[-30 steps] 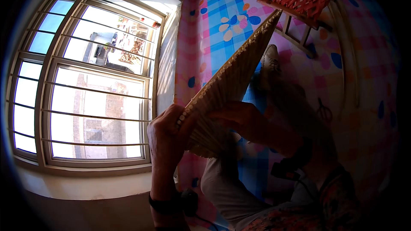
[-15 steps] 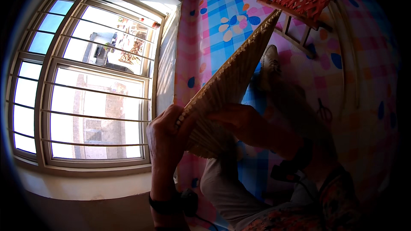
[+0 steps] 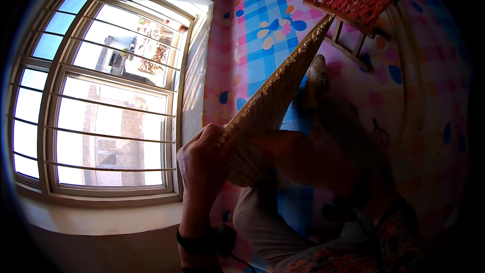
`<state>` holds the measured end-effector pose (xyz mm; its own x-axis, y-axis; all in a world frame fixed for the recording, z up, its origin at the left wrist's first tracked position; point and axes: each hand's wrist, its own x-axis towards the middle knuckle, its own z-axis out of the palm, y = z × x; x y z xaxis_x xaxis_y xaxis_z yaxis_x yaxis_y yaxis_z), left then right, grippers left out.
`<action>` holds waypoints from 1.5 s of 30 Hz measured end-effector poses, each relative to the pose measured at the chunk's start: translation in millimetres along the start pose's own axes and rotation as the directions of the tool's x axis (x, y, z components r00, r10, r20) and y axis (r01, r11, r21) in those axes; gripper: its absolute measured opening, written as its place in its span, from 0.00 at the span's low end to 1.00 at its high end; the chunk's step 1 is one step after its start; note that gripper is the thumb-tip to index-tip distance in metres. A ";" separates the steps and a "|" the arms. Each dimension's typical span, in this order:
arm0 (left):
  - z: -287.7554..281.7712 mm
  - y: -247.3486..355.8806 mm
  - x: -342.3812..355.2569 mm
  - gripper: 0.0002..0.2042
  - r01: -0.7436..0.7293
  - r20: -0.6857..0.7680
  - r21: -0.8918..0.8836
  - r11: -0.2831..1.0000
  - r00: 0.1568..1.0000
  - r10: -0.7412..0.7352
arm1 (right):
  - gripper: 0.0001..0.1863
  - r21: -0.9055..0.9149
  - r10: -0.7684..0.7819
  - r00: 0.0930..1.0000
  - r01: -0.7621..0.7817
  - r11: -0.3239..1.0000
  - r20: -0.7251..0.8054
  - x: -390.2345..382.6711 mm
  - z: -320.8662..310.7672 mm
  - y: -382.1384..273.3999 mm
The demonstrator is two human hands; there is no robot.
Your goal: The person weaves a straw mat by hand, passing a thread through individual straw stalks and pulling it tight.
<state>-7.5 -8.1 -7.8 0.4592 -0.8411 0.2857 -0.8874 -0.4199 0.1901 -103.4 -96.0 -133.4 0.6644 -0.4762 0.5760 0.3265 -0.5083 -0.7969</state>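
My left grip (image 3: 202,156) clamps the near end of a ribbed straw-coloured piece (image 3: 284,88), slanting away ahead. Its bumpy edge (image 3: 274,77) looks formed throughout; what remains, and whether my shadowed right grip (image 3: 288,151) beside it is closed, I cannot tell.

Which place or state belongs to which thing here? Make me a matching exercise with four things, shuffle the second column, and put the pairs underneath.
Things
1. Tan ribbed piece
2. Stool
3. Window
4. Wristband

Places and states
A. Bright, filling much of the left of the picture
B. Strapped around the left wrist
C. Gripped by the left hand
D. Red-topped, toward the upper right of the picture

Pairs: 1-C, 2-D, 3-A, 4-B
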 end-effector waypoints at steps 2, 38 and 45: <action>2.3 5.9 -6.4 0.08 -0.061 -0.003 0.019 0.998 0.998 0.061 | 0.13 0.007 0.053 0.995 -0.054 0.999 0.080 -3.6 -11.3 -10.1; 29.1 38.7 -212.4 0.03 -0.409 0.071 0.176 0.895 0.913 0.403 | 0.13 0.403 0.455 0.632 -0.763 0.505 0.627 -245.4 3.8 -22.1; 33.9 29.8 -210.7 0.05 -0.447 0.041 0.193 0.873 0.893 0.448 | 0.14 0.414 0.439 0.628 -0.767 0.490 0.643 -243.0 5.1 -18.2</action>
<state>-132.1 145.0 -94.1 0.0105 -0.9533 0.3018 -0.9881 -0.0562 -0.1432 -267.4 32.6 -259.7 0.9925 -0.0612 -0.1058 -0.0713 0.4136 -0.9077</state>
